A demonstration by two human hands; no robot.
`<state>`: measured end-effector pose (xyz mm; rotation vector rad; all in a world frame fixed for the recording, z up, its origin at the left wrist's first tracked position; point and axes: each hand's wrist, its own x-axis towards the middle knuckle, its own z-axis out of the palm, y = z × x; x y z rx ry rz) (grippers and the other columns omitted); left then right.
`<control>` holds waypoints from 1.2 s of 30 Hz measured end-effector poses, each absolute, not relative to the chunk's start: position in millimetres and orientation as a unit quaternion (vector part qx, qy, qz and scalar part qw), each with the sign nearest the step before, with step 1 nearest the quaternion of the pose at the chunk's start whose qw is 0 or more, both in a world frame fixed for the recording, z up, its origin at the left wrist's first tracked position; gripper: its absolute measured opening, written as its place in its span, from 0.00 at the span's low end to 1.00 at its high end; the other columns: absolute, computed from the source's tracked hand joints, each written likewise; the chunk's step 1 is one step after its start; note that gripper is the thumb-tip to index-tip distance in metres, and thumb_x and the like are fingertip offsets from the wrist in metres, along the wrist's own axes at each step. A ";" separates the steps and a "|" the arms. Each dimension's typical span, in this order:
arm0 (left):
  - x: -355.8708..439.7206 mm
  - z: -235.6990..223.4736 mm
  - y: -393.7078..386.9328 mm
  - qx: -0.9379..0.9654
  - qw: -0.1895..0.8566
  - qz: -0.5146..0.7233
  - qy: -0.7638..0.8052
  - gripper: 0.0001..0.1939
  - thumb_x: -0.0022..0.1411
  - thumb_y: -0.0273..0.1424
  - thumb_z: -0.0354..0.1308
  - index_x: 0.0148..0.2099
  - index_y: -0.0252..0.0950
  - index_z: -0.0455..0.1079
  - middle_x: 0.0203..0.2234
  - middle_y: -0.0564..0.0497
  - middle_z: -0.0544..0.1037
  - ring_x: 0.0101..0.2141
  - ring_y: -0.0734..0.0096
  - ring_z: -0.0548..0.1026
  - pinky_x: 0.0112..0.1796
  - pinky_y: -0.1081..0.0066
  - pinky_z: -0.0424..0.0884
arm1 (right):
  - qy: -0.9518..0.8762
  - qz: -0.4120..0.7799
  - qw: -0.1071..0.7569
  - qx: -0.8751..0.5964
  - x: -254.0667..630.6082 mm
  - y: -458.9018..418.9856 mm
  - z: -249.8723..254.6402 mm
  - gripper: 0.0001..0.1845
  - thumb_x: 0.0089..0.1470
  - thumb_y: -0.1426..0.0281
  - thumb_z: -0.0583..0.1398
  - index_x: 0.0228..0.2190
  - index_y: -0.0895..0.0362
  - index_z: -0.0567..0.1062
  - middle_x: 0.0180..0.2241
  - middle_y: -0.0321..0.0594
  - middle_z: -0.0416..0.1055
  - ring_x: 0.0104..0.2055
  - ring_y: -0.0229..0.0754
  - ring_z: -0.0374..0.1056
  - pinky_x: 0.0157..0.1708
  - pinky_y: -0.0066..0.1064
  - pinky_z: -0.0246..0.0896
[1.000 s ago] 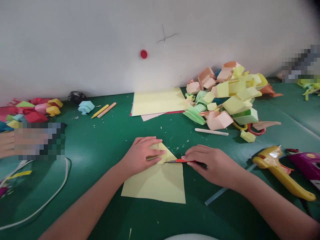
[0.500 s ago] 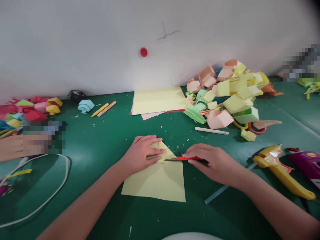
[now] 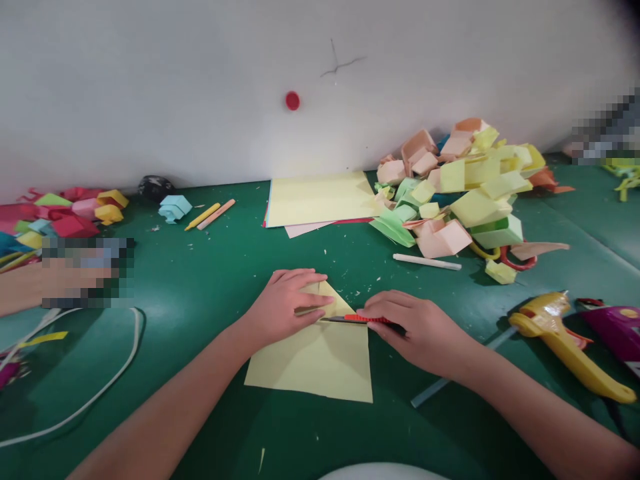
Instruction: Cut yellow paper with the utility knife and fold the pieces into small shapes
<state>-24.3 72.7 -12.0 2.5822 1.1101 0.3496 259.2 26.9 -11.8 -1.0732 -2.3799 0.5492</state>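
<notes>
A sheet of pale yellow paper (image 3: pixel 315 367) lies on the green table, its upper part folded to a slanting edge. My left hand (image 3: pixel 287 307) rests on the fold with fingers spread, pressing the paper flat. In my right hand (image 3: pixel 413 327) is a red utility knife (image 3: pixel 363 319), gripped between thumb and fingers. Its dark blade lies along the crease, with the tip close to my left fingertips. My right palm hides the rear of the knife.
Folded paper pieces (image 3: pixel 460 193) are heaped at the back right, beside a yellow paper stack (image 3: pixel 320 199). A white pen (image 3: pixel 427 262) and a yellow glue gun (image 3: pixel 570 347) lie rightward. Another person's hand (image 3: pixel 75 277) and a white cable (image 3: pixel 120 367) are at left.
My right hand has moved slightly left, bringing the knife blade further along the crease toward my left fingers. The left hand stays on the paper. The whole view has shifted a little.
</notes>
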 end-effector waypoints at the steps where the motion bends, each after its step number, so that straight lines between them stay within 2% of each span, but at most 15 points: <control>1: -24.0 -11.8 72.7 0.901 0.154 0.121 0.387 0.12 0.70 0.41 0.57 0.52 0.54 0.78 0.62 0.55 0.69 0.61 0.54 0.65 0.57 0.53 0.59 | -0.867 0.200 0.234 -0.392 259.4 27.0 -12.2 0.12 0.64 0.74 0.55 0.46 0.52 0.75 0.46 0.42 0.77 0.48 0.44 0.73 0.44 0.36 0.72; 36: -25.1 -14.1 72.5 0.897 0.162 0.133 0.390 0.11 0.69 0.41 0.58 0.51 0.55 0.77 0.62 0.56 0.69 0.61 0.55 0.65 0.57 0.52 0.59 | -0.874 0.197 0.245 -0.369 255.1 26.0 -12.0 0.12 0.64 0.75 0.55 0.45 0.52 0.75 0.45 0.42 0.77 0.47 0.43 0.74 0.43 0.36 0.73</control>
